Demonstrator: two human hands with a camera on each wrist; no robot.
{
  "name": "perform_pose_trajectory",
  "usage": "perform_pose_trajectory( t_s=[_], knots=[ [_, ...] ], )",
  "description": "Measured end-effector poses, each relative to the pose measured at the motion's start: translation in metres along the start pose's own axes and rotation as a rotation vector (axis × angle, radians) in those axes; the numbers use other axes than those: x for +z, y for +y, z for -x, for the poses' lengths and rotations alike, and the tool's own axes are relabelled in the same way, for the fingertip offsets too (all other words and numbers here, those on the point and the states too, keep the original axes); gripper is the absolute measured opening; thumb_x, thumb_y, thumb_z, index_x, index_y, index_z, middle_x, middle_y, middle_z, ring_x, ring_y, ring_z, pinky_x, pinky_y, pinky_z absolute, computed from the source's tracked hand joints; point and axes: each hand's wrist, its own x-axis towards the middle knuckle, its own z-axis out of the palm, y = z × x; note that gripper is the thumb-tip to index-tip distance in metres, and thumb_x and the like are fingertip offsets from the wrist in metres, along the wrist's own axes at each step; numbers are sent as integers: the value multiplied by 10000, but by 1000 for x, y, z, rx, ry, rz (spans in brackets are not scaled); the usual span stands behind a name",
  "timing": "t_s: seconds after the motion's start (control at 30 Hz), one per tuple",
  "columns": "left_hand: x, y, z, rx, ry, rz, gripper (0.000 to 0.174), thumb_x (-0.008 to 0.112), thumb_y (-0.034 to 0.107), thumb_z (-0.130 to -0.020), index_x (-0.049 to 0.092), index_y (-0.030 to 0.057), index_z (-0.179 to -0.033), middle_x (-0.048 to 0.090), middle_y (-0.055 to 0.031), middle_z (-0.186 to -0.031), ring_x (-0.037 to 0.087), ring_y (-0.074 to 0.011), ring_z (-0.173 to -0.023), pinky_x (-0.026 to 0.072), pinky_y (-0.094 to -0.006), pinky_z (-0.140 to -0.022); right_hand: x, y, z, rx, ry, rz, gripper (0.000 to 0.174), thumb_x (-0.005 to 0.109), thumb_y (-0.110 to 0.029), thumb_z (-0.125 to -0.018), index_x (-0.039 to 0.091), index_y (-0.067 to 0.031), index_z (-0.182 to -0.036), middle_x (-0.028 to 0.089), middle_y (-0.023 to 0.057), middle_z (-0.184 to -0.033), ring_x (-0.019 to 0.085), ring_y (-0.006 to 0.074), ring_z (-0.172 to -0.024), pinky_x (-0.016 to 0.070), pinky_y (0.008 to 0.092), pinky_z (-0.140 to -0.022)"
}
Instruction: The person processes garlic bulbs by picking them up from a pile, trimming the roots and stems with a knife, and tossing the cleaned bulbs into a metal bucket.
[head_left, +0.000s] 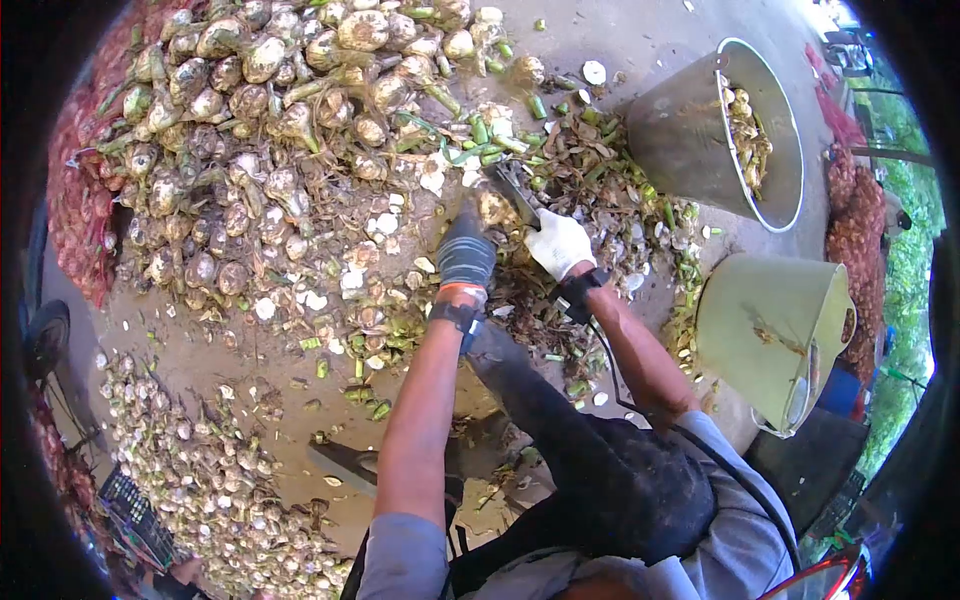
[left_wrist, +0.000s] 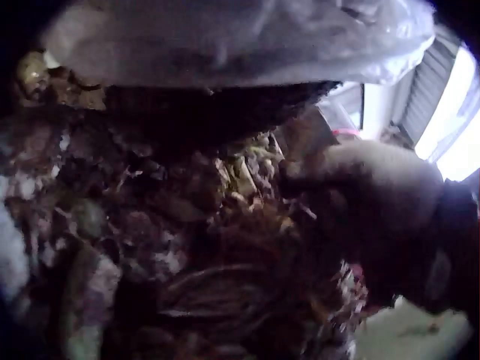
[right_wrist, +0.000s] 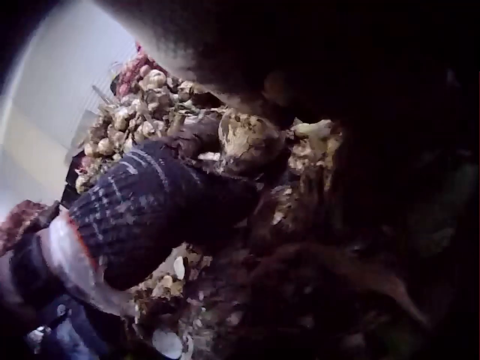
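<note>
My left hand, in a dark striped glove, grips a garlic bulb low over the trimmings. The bulb shows brown and pale at the glove's fingertips in the right wrist view. My right hand, in a white glove, holds a cutting tool with a dark flat metal blade right beside the bulb. Its handle is hidden in the fist. A large heap of garlic bulbs with stems lies beyond my left hand. Dry leaves and cut stalks lie around both hands.
A grey metal bucket with garlic inside leans at the upper right. Nearer stands a pale green bucket. Smaller garlic bulbs spread over the floor at lower left. Full red mesh sacks line the left edge.
</note>
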Motion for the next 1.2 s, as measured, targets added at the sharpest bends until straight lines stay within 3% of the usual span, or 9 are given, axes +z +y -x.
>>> perform_pose_trajectory(
  t_s=[0.07,0.2,0.23,0.33,0.5,0.77,0.87,1.07,1.2],
  knots=[
    [19,-31,-7,526,552,322,602,722,155,-821,471,18,-1351,649,-211,-1131,655,-330,-965,535,-407,-829,3,-5,4,-9,80,-27,284,574,-267,-806,634,-70,-1002,681,224,-855,659,418,-836,522,500,-749],
    [-5,-66,53,336,310,559,529,679,50,-834,499,-24,-1326,664,-124,-1104,628,-179,-949,535,-315,-800,9,-19,19,-262,59,84,236,579,-243,-821,606,-69,-978,669,189,-801,665,377,-788,522,474,-685],
    [-6,-73,61,238,149,1059,445,686,46,-826,561,-22,-1247,672,-113,-1055,637,-183,-926,540,-313,-779,15,-21,28,-427,73,101,195,581,-215,-814,596,-62,-933,653,166,-792,656,370,-753,523,465,-657],
    [-36,-78,108,-89,-43,1154,432,717,118,-839,560,-38,-1211,655,-85,-1088,626,-183,-941,517,-305,-829,27,-40,58,-625,92,80,183,592,-207,-813,573,-75,-939,623,136,-809,648,336,-715,518,454,-591],
    [-22,-116,133,220,252,830,393,718,110,-851,590,16,-1211,667,-88,-1131,629,-201,-982,512,-337,-861,15,-74,87,-855,78,42,224,636,-220,-786,577,-85,-955,574,92,-801,621,288,-739,499,429,-586],
    [-42,-107,174,170,238,1192,319,642,223,-906,613,18,-1149,697,-64,-927,646,-119,-810,518,-260,-662,28,-75,69,-736,-16,194,109,594,-151,-786,601,-70,-860,612,128,-709,643,323,-658,519,448,-553],
    [-45,-130,195,24,109,1360,342,617,99,-906,546,22,-1232,638,-97,-1144,622,-180,-1016,508,-307,-884,25,-45,60,-668,84,228,105,544,-178,-845,598,-91,-866,641,124,-721,658,315,-651,522,449,-535],
    [-58,-124,171,237,175,886,546,709,145,-853,472,6,-1324,635,-121,-1150,626,-217,-1036,533,-340,-864,51,-94,93,-436,-80,-509,271,601,-271,-859,618,-25,-971,644,231,-781,638,393,-692,496,451,-608],
    [-71,-111,168,369,353,347,652,770,160,-806,454,-3,-1353,638,-121,-1130,633,-224,-998,554,-347,-846,53,-100,101,-546,-1,-337,246,605,-269,-850,622,-42,-942,612,203,-720,616,387,-649,487,460,-592]
  ],
)
